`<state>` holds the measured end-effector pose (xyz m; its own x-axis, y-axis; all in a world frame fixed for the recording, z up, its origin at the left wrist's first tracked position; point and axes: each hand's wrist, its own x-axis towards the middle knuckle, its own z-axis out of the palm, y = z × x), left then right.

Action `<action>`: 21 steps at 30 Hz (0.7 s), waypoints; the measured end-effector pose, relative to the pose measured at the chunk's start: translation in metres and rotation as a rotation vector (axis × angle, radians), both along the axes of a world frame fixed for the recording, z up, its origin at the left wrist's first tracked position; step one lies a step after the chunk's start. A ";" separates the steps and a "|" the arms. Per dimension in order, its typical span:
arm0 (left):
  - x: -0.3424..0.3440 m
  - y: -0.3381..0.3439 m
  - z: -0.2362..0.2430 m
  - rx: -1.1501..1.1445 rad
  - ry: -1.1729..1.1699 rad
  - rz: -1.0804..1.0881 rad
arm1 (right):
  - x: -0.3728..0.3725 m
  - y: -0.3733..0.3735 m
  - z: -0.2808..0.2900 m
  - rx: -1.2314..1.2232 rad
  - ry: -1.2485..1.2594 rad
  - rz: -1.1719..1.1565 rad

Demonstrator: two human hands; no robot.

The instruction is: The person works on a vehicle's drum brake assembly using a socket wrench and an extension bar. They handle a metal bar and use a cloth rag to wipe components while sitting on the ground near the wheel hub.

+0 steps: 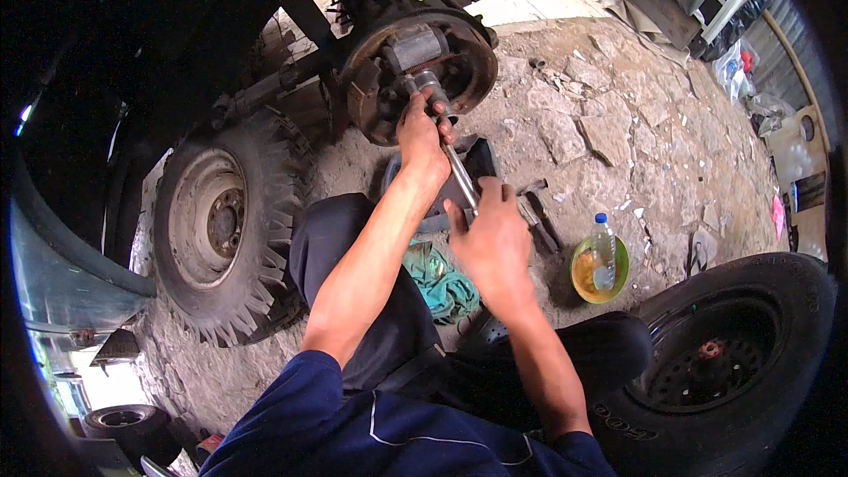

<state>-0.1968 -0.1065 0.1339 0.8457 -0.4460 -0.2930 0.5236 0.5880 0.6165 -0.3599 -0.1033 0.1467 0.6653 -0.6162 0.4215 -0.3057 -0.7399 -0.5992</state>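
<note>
A rusty brake drum or hub assembly hangs from the axle at the top centre. My left hand is closed round the upper end of a metal socket wrench, beside the hub's middle. From there the wrench's shiny handle slants down toward me. My right hand is at the handle's lower end, thumb and fingers on either side of it; this hand is slightly blurred. A grey metal cylinder sticks out of the hub above my left fingers. Part of the hub's centre is hidden behind my left hand.
A tyred wheel leans at the left; another tyre lies at the lower right. A green bowl holds orange-brown contents and a plastic bottle. Teal cloth and dark tools are near my knees. Broken stone paving stretches right.
</note>
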 end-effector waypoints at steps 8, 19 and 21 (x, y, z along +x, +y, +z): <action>-0.006 0.004 0.012 0.143 -0.007 -0.019 | -0.002 0.001 -0.001 0.456 0.119 0.066; -0.007 0.004 0.007 0.132 0.017 -0.042 | -0.007 0.021 0.023 -0.051 0.185 -0.064; -0.011 0.006 0.013 0.095 0.018 -0.004 | -0.003 0.022 0.019 -0.004 0.247 -0.076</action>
<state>-0.2075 -0.1009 0.1469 0.8379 -0.4192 -0.3495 0.5378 0.5253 0.6594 -0.3634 -0.0813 0.1657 0.7006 -0.6666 0.2545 -0.4970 -0.7118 -0.4962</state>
